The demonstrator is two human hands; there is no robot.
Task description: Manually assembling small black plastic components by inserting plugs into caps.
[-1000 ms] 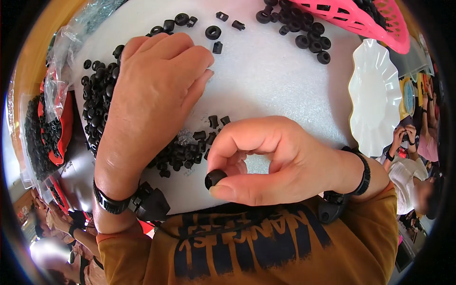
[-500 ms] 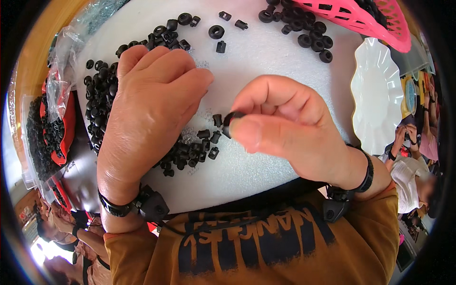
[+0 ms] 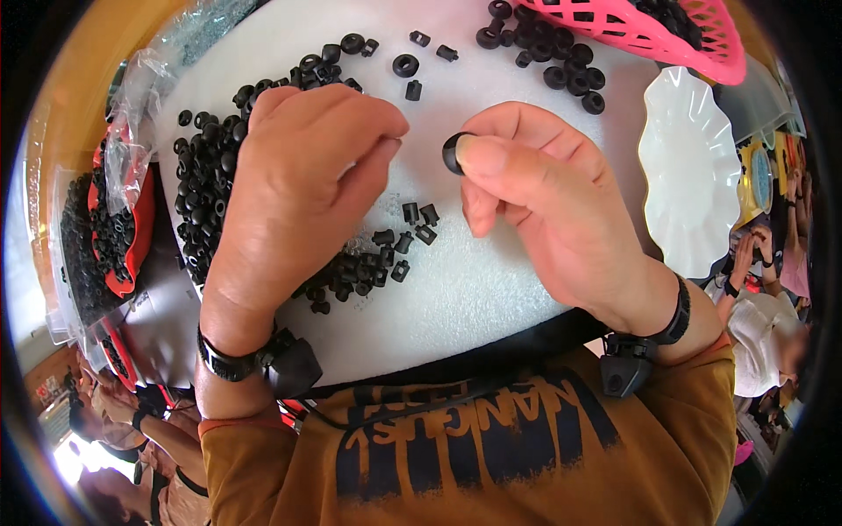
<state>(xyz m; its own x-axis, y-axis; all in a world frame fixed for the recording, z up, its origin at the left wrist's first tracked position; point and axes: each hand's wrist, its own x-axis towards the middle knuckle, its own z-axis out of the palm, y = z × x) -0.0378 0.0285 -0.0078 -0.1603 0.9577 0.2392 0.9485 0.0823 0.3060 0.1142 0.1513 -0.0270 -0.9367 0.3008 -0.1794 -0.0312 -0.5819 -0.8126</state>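
My right hand (image 3: 553, 197) pinches a round black cord-lock shell (image 3: 451, 155) between thumb and forefinger, raised above the white foam sheet (image 3: 491, 272). To its left, my left hand (image 3: 307, 167) is closed with thumb and forefinger together; whatever its fingertips hold is hidden. Below and between the hands lies a cluster of small black cord-lock plungers (image 3: 360, 273), with thin metal springs (image 3: 358, 242) beside them. A large heap of round black shells (image 3: 202, 197) spreads left of my left hand, partly covered by it. Several loose pieces, one a ring-like shell (image 3: 405, 66), lie farther off.
A pink openwork basket (image 3: 605, 19) stands at the far right, black shells (image 3: 574, 74) beside it. A white scalloped dish (image 3: 688, 175) sits at the right edge. On the left are a red tray (image 3: 140, 241) of black parts and clear plastic bags (image 3: 132, 158). Other people work at both sides.
My right hand has lifted up and away from the plungers with the shell, uncovering several of them. My left hand stays closed, its fingertips turned slightly. The whole view has shifted a little.
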